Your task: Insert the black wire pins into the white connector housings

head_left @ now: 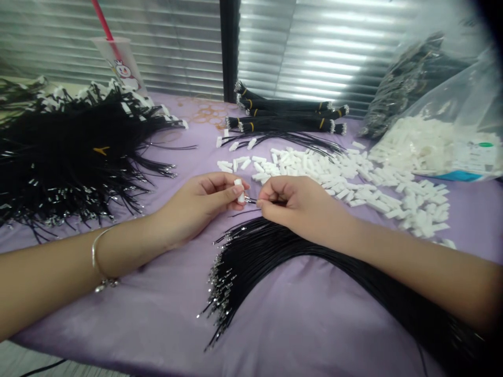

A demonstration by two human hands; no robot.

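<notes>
Between the thumb and fingers of my left hand [208,201] is a small white plastic connector housing [239,191], held upright. My right hand [293,201] pinches a black wire [253,201] whose metal terminal end points left at the housing. The tip is right beside the housing; whether it is inside, I cannot tell. Below my right hand, a thick bundle of black wires [275,246] with metal-tipped ends fans out to the left and runs under my right forearm. Just behind the hands lies a spread pile of loose white connector housings [365,180].
At the left is a big heap of black wires with white connectors [70,141]. Tied wire bundles [286,112] lie at the back by the blinds. A clear bag of white housings [416,141] stands at the right. A plastic cup [121,63] with a red straw is at the back left.
</notes>
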